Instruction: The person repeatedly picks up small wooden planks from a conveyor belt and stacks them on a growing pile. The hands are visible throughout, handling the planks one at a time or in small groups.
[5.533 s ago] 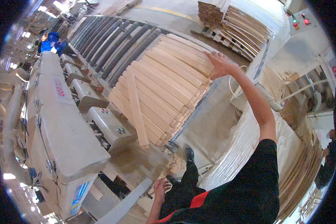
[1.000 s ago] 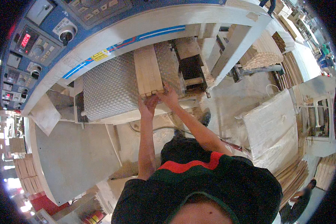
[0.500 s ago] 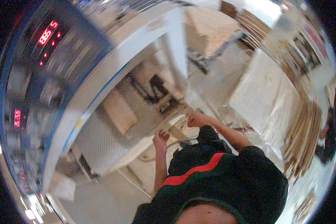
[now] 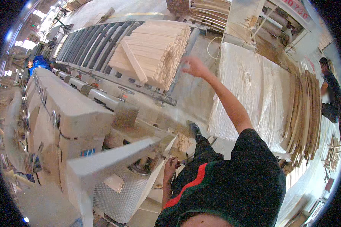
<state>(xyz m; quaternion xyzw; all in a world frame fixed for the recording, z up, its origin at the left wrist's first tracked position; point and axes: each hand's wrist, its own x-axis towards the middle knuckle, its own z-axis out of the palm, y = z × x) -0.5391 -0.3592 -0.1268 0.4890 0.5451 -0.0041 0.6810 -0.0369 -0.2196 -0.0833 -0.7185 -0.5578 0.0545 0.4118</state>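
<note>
My right arm is stretched far forward, and my right hand (image 4: 196,67) is open with its fingers spread and slightly bent. It is in the air just to the right of a stack of pale wooden strips (image 4: 151,49), with a small gap in between. One loose strip (image 4: 133,61) lies slantwise on top of that stack. My left hand (image 4: 172,166) hangs low by my body, next to the edge of a machine with a textured metal plate (image 4: 119,198). Its fingers are loosely bent and apart, and I see nothing in them. A short wooden piece (image 4: 114,183) rests on the plate.
The stack sits on a roller conveyor (image 4: 98,43). A large beige machine housing (image 4: 72,109) stands at the left. To the right are a plastic-wrapped block (image 4: 250,90) and upright thin wooden sheets (image 4: 305,117). Another person (image 4: 331,94) is at the far right.
My view has swung from a machine's control panel toward the conveyor. My right hand has gone from near my body to far forward beside the strips. My left hand stays low.
</note>
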